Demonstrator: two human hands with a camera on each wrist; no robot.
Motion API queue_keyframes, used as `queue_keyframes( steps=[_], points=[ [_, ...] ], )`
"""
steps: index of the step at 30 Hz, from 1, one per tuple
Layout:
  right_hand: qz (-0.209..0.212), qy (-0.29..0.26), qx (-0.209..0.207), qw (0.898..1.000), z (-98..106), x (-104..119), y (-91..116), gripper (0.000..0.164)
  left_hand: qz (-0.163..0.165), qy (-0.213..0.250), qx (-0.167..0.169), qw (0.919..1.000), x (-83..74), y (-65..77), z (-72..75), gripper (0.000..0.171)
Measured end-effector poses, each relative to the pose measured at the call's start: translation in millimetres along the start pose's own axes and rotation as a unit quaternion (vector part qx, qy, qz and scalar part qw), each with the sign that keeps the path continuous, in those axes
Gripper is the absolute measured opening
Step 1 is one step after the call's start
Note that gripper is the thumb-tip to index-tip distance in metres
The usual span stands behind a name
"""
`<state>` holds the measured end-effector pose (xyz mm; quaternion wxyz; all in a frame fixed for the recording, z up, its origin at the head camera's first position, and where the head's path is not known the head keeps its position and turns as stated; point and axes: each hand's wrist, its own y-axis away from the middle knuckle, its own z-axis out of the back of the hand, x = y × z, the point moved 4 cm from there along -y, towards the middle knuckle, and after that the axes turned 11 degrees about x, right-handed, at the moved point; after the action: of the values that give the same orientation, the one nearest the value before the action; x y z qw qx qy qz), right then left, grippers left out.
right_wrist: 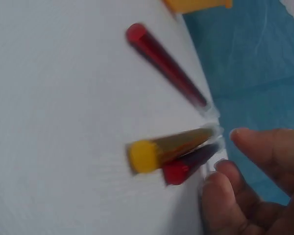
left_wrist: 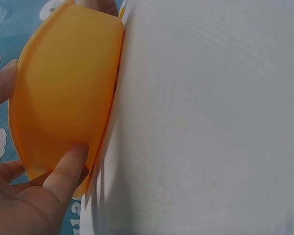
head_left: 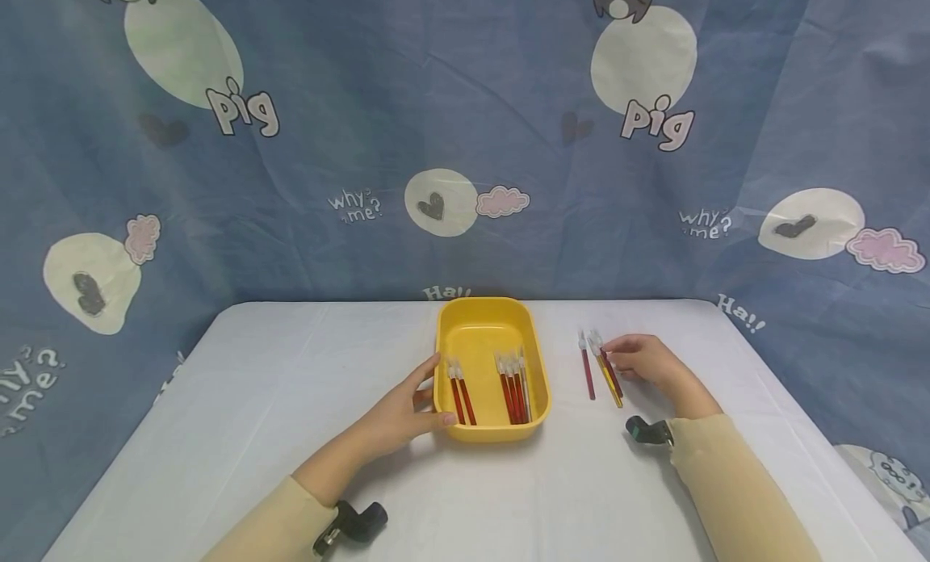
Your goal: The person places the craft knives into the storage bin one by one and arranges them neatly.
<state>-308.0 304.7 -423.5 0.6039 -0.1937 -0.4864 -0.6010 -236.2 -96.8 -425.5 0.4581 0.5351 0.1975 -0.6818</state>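
A yellow plastic tray [head_left: 479, 336] stands mid-table with several thin sticks lying in two groups inside. My left hand [head_left: 395, 421] grips its near left corner, thumb over the front rim. In the left wrist view, a fingertip presses the tray's outer wall [left_wrist: 63, 88]. To the right of the tray lie a red stick [head_left: 587, 372], a yellow stick [head_left: 610, 380] and a dark red stick [head_left: 613, 374], all with clear tips. My right hand [head_left: 647, 364] is beside the close-lying pair; in the right wrist view, thumb and fingers stand apart around their clear ends.
A white cloth [head_left: 254, 408] covers the table. Behind it hangs a blue printed curtain [head_left: 363, 126]. Inside the tray, red sticks [head_left: 461, 396] lie at left and more sticks [head_left: 514, 392] at right. Each wrist carries a small black camera mount [head_left: 359, 523].
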Motion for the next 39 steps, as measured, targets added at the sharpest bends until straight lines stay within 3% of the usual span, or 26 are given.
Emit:
queue_keyframes(
  steps=[14, 20, 28, 39],
  points=[
    [-0.021, 0.021, -0.016, 0.999, 0, -11, -16, 0.028, 0.005, -0.005, -0.001, 1.0, 0.0, -0.1, 0.2, 0.104],
    [-0.018, 0.032, -0.03, 0.999, 1, -10, -16, 0.028, 0.001, 0.0, 0.001, 1.0, -0.8, 1.0, -0.2, 0.104],
    [-0.047, 0.064, -0.053, 0.995, 1, -9, -17, 0.029, 0.002, 0.002, -0.001, 1.0, 1.2, 0.3, -0.4, 0.104],
    [-0.038, -0.049, -0.036, 0.997, 7, -16, -6, 0.04, -0.006, 0.008, 0.004, 0.9999, 2.1, -0.6, 0.2, 0.104]
  ],
)
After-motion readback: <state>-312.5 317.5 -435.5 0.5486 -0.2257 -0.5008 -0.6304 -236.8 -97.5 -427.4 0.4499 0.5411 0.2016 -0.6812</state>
